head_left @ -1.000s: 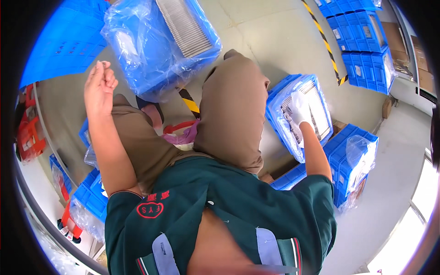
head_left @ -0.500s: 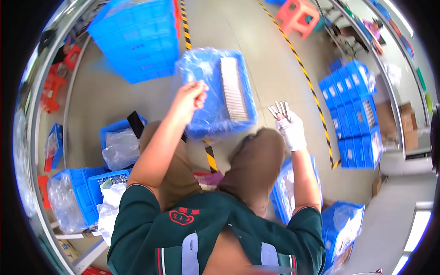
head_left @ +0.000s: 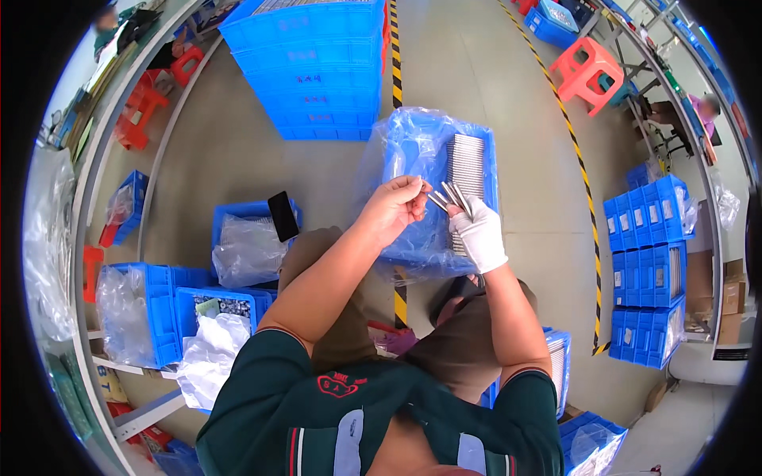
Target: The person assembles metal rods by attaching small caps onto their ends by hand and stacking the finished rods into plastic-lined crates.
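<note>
Head view: the gloved right hand (head_left: 479, 236) has its fingers clamped on shiny rods (head_left: 455, 195); the left hand (head_left: 393, 209) pinches its fingers together beside them, near a blue box (head_left: 490, 165).

A red emblem (head_left: 337, 385) is showing on the green shirt (head_left: 266, 381), with lettering inside its outline and more above it. Small characters (head_left: 311, 78) are marking the tall bin stack (head_left: 349, 55). White labels (head_left: 654, 213) are sitting on the right-hand bins (head_left: 649, 274), their print being too small to read.
</note>
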